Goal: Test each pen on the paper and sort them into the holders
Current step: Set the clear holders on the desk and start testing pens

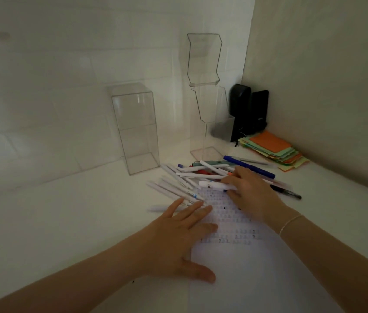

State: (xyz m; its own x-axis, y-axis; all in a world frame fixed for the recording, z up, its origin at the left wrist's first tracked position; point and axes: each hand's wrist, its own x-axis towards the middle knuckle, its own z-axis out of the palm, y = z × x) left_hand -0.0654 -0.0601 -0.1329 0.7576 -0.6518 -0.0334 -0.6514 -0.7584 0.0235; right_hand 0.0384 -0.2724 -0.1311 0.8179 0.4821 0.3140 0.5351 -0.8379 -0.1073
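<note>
A sheet of paper (246,263) with rows of small marks lies on the white desk. My left hand (183,240) presses flat on its left edge, fingers spread. My right hand (250,195) reaches over the top of the sheet and its fingers curl round a white pen (212,185) lying crosswise. Beyond it spreads a pile of pens (189,177), mostly white, with a dark blue pen (249,167) and a black pen (289,193) at the right. Two clear holders stand behind: a box-shaped holder (135,129) on the left and a tall tiered holder (205,98) on the right.
A stack of orange and green paper notes (275,150) lies at the back right. Black devices (248,111) and a small clear cup (222,129) stand in the corner. Walls close the desk at the back and right.
</note>
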